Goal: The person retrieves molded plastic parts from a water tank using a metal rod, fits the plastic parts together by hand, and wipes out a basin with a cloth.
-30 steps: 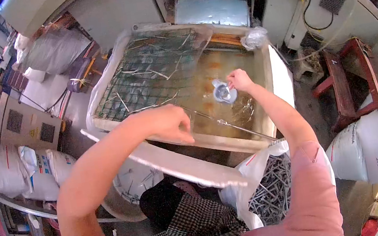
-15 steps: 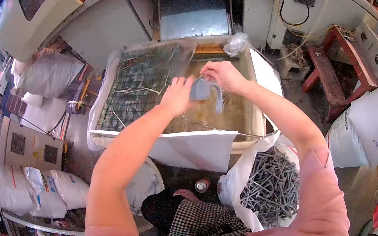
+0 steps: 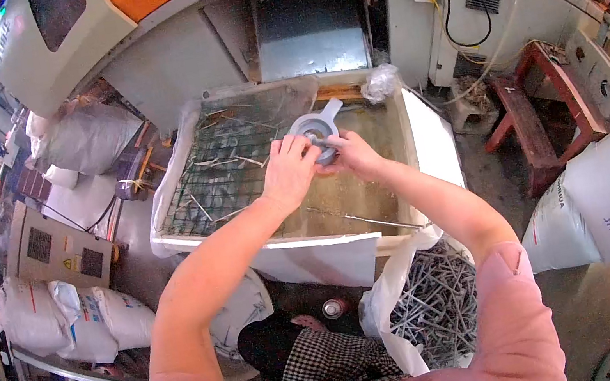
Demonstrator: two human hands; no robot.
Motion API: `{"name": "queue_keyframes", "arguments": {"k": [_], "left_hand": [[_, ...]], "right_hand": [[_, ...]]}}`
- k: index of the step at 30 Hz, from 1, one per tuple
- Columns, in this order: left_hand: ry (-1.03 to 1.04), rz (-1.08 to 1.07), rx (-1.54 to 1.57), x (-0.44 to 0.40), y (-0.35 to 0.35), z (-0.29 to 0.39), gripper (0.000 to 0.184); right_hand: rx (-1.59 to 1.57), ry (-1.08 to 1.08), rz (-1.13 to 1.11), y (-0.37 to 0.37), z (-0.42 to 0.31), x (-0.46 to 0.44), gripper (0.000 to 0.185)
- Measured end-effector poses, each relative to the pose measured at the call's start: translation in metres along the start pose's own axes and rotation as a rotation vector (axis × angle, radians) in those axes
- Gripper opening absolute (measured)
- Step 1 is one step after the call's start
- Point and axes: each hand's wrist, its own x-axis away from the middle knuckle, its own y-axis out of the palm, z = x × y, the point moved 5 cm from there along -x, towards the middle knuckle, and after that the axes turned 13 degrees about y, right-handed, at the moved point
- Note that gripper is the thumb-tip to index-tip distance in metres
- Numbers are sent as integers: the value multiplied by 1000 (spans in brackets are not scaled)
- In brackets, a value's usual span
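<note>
first: nearest, below the left hand (image 3: 289, 171) and the right hand (image 3: 354, 155)?

second: checked cloth (image 3: 331, 366); below and to the right of the hands, an open white sack (image 3: 403, 333) full of thin grey sticks (image 3: 436, 305); almost straight below them, a small can (image 3: 333, 308).

first: closer up?

second: below the hands, a white board (image 3: 324, 263) along the near side of a water-holding tub (image 3: 186, 242); between board and hands, a thin rod (image 3: 380, 220), lying slantwise.

first: state of the hands?

second: left: fingers curled in on the near left rim of a grey ring-shaped piece (image 3: 323, 120). right: thumb and fingers pinched on the near right rim. exact fingertip contact partly hidden.

first: location of the piece?

second: between both hands, over the tub, with a tab pointing away and to the right.

first: farther off?

second: left of the hands, green mesh (image 3: 227, 169) in the tub; well to the right, a red-brown stool (image 3: 536, 124); beyond the right hand, crumpled clear plastic (image 3: 380, 83); straight beyond both, a dark machine opening (image 3: 309, 20).
</note>
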Motion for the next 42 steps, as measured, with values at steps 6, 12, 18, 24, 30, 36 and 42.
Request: {"name": "queue_keyframes", "arguments": {"k": [6, 12, 18, 24, 30, 36, 42], "left_hand": [[15, 1, -86, -7, -18, 6, 52], [23, -3, -127, -13, -20, 7, 53], [14, -70, -55, -19, -26, 10, 49], [-30, -16, -37, -19, -25, 11, 40], [-14, -82, 22, -23, -23, 11, 30], [39, -239, -118, -17, -11, 11, 38], [-20, -21, 16, -16, -22, 8, 41]], "right_hand": [[322, -225, 71, 9, -28, 19, 57], [523, -277, 213, 6, -37, 26, 60], [548, -299, 271, -5, -26, 11, 58], [670, -395, 382, 5, -43, 33, 58], [587, -312, 411, 14, -47, 53, 59], [654, -374, 365, 9, -38, 34, 62], [425, -217, 320, -6, -28, 24, 67]]}}
